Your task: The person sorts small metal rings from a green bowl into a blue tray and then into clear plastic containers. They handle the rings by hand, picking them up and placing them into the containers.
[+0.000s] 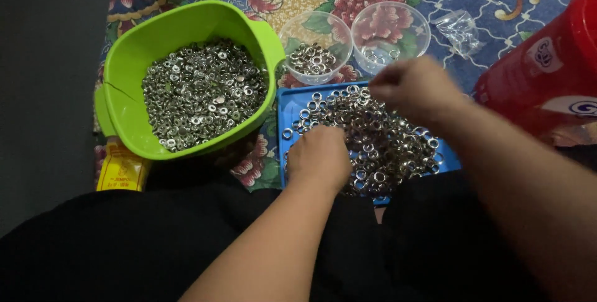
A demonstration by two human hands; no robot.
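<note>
On blue tray (290, 100): small, hard, slippery metal eyelets (379, 137), best pinched singly by rims; left hand (319, 157) curled among them, right hand (413, 87) pinched, contents unclear.

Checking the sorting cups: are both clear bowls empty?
No, both clear bowls hold some metal rings, the left-hand one more.

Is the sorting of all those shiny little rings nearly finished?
Not nearly. Two clear bowls, one with a small heap and the other with few rings, look barely filled. The left hand and right hand work over the blue tray. The green tub is full.
</note>
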